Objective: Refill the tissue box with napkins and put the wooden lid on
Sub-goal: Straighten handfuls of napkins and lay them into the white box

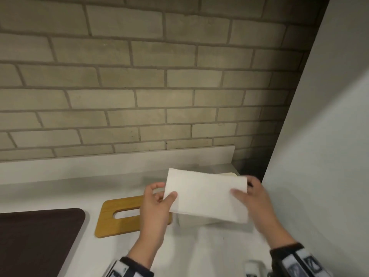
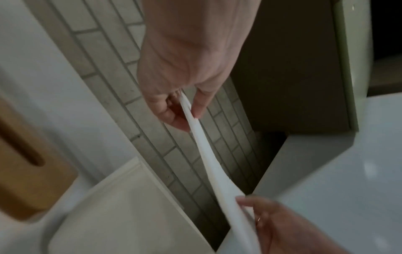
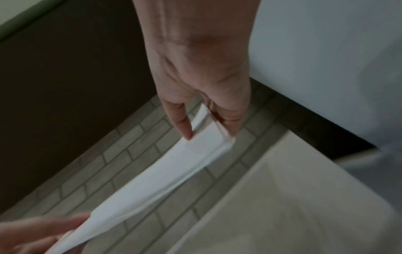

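Note:
A white stack of folded napkins (image 1: 205, 194) hangs flat in the air between both hands, just above the white tissue box (image 1: 191, 221), which it mostly hides. My left hand (image 1: 159, 198) pinches the stack's left end, thumb on top. My right hand (image 1: 249, 194) pinches the right end. The left wrist view has the napkins (image 2: 206, 154) edge-on, running from my left hand (image 2: 182, 106) down to the right hand (image 2: 272, 220), with the open box (image 2: 121, 206) below. In the right wrist view the napkins (image 3: 174, 168) sag from my right hand (image 3: 208, 127). The wooden lid (image 1: 119, 216) with its oval slot lies flat left of the box.
A dark brown mat (image 1: 38, 238) lies at the counter's left front. The brick wall (image 1: 159, 86) and a low white backsplash (image 1: 119, 158) stand behind. A tall pale cabinet side (image 1: 329, 136) closes off the right, close to my right hand.

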Demonstrator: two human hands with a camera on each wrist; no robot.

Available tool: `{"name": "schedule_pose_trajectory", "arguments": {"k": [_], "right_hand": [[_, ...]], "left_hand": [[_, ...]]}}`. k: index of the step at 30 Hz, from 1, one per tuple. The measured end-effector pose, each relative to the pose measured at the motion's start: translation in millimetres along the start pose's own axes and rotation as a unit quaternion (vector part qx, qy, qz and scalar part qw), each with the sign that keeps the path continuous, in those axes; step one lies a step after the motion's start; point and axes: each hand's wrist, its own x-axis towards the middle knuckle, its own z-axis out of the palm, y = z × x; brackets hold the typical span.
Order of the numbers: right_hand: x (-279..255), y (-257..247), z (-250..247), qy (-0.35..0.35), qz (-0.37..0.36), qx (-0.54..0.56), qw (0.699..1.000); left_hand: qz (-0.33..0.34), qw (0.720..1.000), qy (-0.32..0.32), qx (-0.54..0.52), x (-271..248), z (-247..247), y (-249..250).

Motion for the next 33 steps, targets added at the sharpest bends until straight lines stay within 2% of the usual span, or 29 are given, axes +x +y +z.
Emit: {"name": "schedule_pose_trajectory", "arguments": {"k": [4,7,12,15,17,18,19,21,23,24,30,31,33], "right_hand": [[60.3,-12.6,0.2,0.041,-0.038,-0.159,0.986],[85.3,-2.5,11.6,-0.007,-0.005,-0.253,0.968],[98.1,28.9,27.9,-0.061,0.002,-0.367,0.928],[96.9,30.2,31.7,-0.062,-0.017,-0.430,0.900],[94.1,27.0,35.5,-0.045,-0.069,-0.479,0.874],[93.4,25.9,38.8,-0.053,-0.096,-0.495,0.862],[92.7,25.2,43.3,-0.083,-0.107,-0.500,0.855],[90.2,25.8,51.0,-0.186,-0.066,-0.496,0.846],[89.3,27.1,54.9,-0.267,0.008,-0.498,0.825],[90.0,27.3,55.1,-0.282,0.032,-0.492,0.823],[88.6,27.5,48.9,-0.294,0.066,-0.453,0.839],[86.6,26.1,47.6,-0.282,0.058,-0.438,0.852],[78.9,22.0,41.6,-0.234,0.021,-0.411,0.881]], "left_hand": [[0.008,0.980,-0.054,0.190,38.4,33.2,-5.9],[0.010,0.953,-0.091,0.290,58.1,54.7,-17.8],[0.062,0.851,-0.148,0.501,74.2,71.4,-31.4],[0.111,0.751,-0.168,0.628,75.5,82.2,-28.6],[0.174,0.678,-0.172,0.693,78.2,91.4,-26.7],[0.189,0.658,-0.185,0.705,80.4,96.3,-28.1],[0.184,0.653,-0.206,0.705,83.2,100.1,-31.9],[0.129,0.661,-0.257,0.693,88.8,104.0,-43.7],[0.098,0.637,-0.280,0.711,94.3,102.6,-52.7],[0.097,0.627,-0.281,0.720,97.7,101.2,-55.5],[0.098,0.619,-0.289,0.724,102.2,98.1,-54.9],[0.098,0.627,-0.292,0.715,99.2,96.7,-50.9],[0.102,0.665,-0.293,0.679,89.1,90.9,-38.3]]}}
